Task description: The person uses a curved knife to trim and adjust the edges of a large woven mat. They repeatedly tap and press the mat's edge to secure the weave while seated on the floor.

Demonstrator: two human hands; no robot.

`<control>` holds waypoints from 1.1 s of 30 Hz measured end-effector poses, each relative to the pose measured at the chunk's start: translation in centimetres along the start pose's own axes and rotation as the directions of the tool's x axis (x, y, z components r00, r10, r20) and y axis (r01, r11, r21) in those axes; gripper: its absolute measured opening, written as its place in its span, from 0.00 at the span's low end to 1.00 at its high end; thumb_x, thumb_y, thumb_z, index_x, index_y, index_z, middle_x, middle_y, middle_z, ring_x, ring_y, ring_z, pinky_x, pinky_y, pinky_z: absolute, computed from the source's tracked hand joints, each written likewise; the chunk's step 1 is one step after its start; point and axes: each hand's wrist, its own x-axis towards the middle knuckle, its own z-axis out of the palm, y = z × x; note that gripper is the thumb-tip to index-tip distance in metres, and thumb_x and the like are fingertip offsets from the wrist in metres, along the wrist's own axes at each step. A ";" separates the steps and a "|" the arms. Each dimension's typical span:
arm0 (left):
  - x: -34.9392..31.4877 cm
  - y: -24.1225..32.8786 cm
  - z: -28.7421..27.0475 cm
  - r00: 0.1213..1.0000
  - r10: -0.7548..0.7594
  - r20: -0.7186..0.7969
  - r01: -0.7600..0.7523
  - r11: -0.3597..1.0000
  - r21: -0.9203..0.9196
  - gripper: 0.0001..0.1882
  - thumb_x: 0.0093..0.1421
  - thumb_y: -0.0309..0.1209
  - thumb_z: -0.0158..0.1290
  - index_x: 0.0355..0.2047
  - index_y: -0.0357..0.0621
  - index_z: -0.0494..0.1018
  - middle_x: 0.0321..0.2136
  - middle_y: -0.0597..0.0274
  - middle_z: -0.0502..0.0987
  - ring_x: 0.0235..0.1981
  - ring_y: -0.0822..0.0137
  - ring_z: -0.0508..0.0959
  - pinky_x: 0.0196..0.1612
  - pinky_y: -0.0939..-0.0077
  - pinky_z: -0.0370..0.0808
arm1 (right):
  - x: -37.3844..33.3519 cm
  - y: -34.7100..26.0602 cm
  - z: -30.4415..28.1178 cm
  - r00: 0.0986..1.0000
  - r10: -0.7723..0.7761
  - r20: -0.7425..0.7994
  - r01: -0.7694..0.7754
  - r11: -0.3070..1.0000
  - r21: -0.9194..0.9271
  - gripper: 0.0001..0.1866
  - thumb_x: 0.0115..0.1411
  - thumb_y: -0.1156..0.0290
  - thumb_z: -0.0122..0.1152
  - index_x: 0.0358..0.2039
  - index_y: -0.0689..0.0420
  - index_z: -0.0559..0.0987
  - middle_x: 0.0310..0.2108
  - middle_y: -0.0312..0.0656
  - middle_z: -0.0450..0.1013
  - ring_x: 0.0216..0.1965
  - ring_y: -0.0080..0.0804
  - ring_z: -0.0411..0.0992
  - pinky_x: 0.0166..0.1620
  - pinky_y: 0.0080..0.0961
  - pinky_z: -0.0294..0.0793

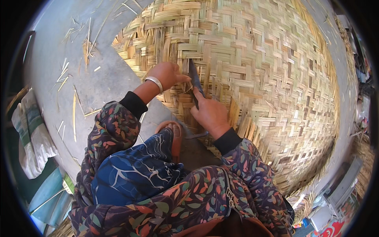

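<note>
A large mat [272,79] woven from flat, pale yellow-green and brown strips spreads in front of me. My right hand [212,115] grips a knife [194,75] with a long dark blade, its index finger stretched along it. The blade lies over the weave and points away from me. Just left of the blade, my left hand [166,75] is closed in a pinch at a thin strip [188,87] by the mat's near left border. Its fingertips come close to the blade. Loose strip ends [246,128] stick up right of my right hand.
Cut slivers [74,114] and strip scraps litter the grey floor [55,83] on the left. A white-and-green sack [33,134] lies at the far left. My sandalled foot [176,136] is by the mat's near edge, beside a thin grey curved piece [196,135]. Household clutter lines the right rim.
</note>
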 end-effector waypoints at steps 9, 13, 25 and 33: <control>0.7 -1.1 3.2 0.981 -0.014 -0.196 -0.001 0.997 -0.075 0.26 0.52 0.59 0.57 0.22 0.46 0.77 0.22 0.51 0.78 0.28 0.48 0.78 0.32 0.54 0.73 | -0.6 -1.0 0.8 0.998 -0.013 -0.064 0.007 0.996 -0.092 0.30 0.52 0.62 0.56 0.58 0.53 0.70 0.17 0.48 0.74 0.19 0.47 0.75 0.24 0.45 0.74; 0.8 -1.9 3.7 0.974 0.016 -0.226 -0.032 0.997 -0.066 0.27 0.53 0.60 0.56 0.21 0.47 0.77 0.22 0.51 0.78 0.28 0.48 0.78 0.32 0.53 0.73 | -2.2 -1.7 -0.4 0.994 -0.092 -0.062 0.084 0.989 -0.119 0.29 0.51 0.65 0.55 0.56 0.59 0.71 0.16 0.46 0.74 0.18 0.44 0.75 0.22 0.44 0.73; 1.2 -1.5 3.8 0.978 0.070 -0.196 -0.065 0.997 0.031 0.23 0.57 0.54 0.53 0.27 0.45 0.77 0.26 0.49 0.79 0.31 0.48 0.79 0.36 0.52 0.74 | -10.7 3.6 -12.6 0.942 -0.042 0.332 0.094 0.985 -0.143 0.32 0.53 0.65 0.57 0.61 0.46 0.65 0.23 0.48 0.75 0.24 0.45 0.75 0.28 0.40 0.73; 1.1 0.8 4.7 0.995 0.031 0.093 0.058 0.582 -0.811 0.12 0.60 0.35 0.56 0.32 0.35 0.77 0.25 0.53 0.81 0.23 0.64 0.82 0.25 0.72 0.79 | -10.7 4.8 -12.8 0.951 -0.073 0.301 -0.190 0.630 0.753 0.32 0.59 0.72 0.53 0.65 0.55 0.61 0.62 0.46 0.62 0.61 0.30 0.61 0.62 0.25 0.59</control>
